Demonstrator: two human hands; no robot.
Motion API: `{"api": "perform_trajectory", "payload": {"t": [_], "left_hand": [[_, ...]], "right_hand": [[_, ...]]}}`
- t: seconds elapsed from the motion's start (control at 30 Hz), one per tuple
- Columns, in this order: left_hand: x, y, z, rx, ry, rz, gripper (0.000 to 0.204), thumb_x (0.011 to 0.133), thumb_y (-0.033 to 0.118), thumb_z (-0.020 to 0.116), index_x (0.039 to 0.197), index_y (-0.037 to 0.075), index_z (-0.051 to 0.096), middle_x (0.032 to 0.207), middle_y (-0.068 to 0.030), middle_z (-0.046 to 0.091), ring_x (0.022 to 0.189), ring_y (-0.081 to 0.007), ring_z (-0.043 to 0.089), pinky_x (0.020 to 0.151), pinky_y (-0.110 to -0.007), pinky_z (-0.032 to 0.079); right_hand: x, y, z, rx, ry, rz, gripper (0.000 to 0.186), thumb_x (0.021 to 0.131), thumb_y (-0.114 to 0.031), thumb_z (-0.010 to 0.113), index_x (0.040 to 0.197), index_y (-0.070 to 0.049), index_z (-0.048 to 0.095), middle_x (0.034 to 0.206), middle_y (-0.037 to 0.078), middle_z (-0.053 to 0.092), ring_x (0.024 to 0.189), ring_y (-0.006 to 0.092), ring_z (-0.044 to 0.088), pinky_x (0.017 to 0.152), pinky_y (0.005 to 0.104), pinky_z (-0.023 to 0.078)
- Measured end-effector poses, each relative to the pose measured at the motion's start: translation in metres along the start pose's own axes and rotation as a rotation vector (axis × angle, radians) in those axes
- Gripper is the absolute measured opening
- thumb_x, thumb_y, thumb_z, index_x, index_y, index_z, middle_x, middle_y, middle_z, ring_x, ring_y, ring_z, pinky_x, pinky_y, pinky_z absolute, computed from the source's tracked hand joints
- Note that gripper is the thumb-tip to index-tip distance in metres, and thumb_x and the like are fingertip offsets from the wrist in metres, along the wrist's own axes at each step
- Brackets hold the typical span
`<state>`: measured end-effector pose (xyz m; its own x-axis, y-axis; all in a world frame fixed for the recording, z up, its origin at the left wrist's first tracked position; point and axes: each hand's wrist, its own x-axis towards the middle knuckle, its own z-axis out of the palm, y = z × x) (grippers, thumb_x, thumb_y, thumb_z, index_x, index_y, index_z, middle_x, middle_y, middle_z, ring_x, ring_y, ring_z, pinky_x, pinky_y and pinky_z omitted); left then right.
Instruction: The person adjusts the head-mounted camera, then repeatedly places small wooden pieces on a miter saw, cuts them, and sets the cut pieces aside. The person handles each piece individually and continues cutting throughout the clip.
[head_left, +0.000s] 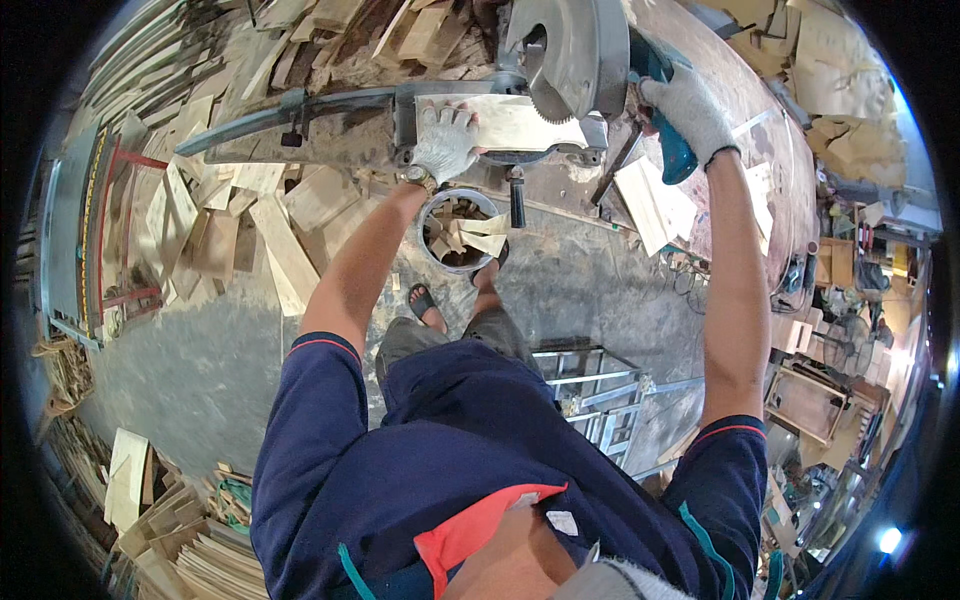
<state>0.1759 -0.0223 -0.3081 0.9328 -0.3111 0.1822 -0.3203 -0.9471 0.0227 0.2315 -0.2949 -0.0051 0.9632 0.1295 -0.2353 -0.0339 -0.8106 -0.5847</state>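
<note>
A pale wooden board point(508, 124) lies across the bed of a miter saw point(592, 60). My left hand point(447, 143), in a whitish work glove, rests flat on the board's left part with its fingers spread. To the right of the saw head, my gloved right hand point(690, 108) is closed around the saw's teal handle point(675, 152). The toothed blade point(549, 98) shows below the grey guard, over the right part of the board. Whether it touches the wood I cannot tell.
Below the saw, a white bucket point(428, 238) holds wood offcuts. Loose boards point(284, 245) lie to the left, and pale panels point(655, 205) rest to the right. A metal frame point(605, 395) stands behind my legs. More wood point(190, 545) is stacked at the lower left.
</note>
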Motion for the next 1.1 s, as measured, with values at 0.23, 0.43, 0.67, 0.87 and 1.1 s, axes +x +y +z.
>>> {"api": "perform_trajectory", "payload": {"t": [0.23, 0.43, 0.67, 0.87, 1.1], "left_hand": [[-0.002, 0.006, 0.025, 0.131, 0.001, 0.031, 0.071, 0.098, 0.051, 0.060, 0.151, 0.005, 0.048, 0.154, -0.0275, 0.048, 0.142, -0.0511, 0.043, 0.115, -0.065, 0.032], [-0.004, 0.023, 0.018, 0.010, 0.007, -0.195, 0.074, 0.095, 0.052, 0.062, 0.153, 0.010, 0.047, 0.162, -0.0228, 0.039, 0.151, -0.0413, 0.035, 0.121, -0.064, 0.024], [-0.056, 0.016, 0.011, -0.190, 0.309, -0.483, 0.074, 0.087, 0.049, 0.074, 0.150, 0.019, 0.052, 0.155, -0.0222, 0.048, 0.148, -0.0410, 0.040, 0.120, -0.056, 0.031], [-0.060, -0.020, 0.032, -0.307, 0.217, -0.431, 0.054, 0.093, 0.044, 0.069, 0.139, 0.016, 0.063, 0.144, -0.0075, 0.063, 0.141, -0.0407, 0.050, 0.113, -0.052, 0.040], [-0.056, -0.020, 0.044, -0.346, 0.266, -0.414, 0.046, 0.091, 0.040, 0.070, 0.128, 0.013, 0.068, 0.142, -0.0104, 0.065, 0.136, -0.0446, 0.054, 0.107, -0.051, 0.047]], "right_hand": [[0.001, 0.002, 0.002, -0.017, 0.076, -0.035, 0.028, 0.095, -0.023, 0.069, 0.096, 0.004, 0.067, 0.071, 0.013, 0.070, 0.058, 0.0184, 0.070, 0.054, 0.0335, 0.058], [0.015, 0.051, 0.027, -0.162, 0.229, -0.188, 0.038, 0.087, -0.026, 0.073, 0.105, 0.007, 0.066, 0.079, 0.017, 0.073, 0.063, 0.0256, 0.074, 0.057, 0.0363, 0.060], [-0.011, 0.029, 0.036, -0.003, 0.162, -0.004, 0.041, 0.087, -0.024, 0.072, 0.111, 0.008, 0.061, 0.084, 0.016, 0.071, 0.063, 0.0238, 0.072, 0.055, 0.0365, 0.059], [0.017, 0.010, -0.015, 0.239, -0.048, 0.048, 0.032, 0.094, -0.026, 0.063, 0.115, -0.003, 0.062, 0.086, 0.011, 0.067, 0.066, 0.0244, 0.071, 0.048, 0.0399, 0.058], [0.050, 0.021, -0.071, 0.592, -0.198, 0.043, 0.060, 0.096, -0.038, 0.065, 0.138, 0.003, 0.053, 0.117, 0.020, 0.070, 0.096, 0.0366, 0.076, 0.059, 0.0340, 0.063]]}}
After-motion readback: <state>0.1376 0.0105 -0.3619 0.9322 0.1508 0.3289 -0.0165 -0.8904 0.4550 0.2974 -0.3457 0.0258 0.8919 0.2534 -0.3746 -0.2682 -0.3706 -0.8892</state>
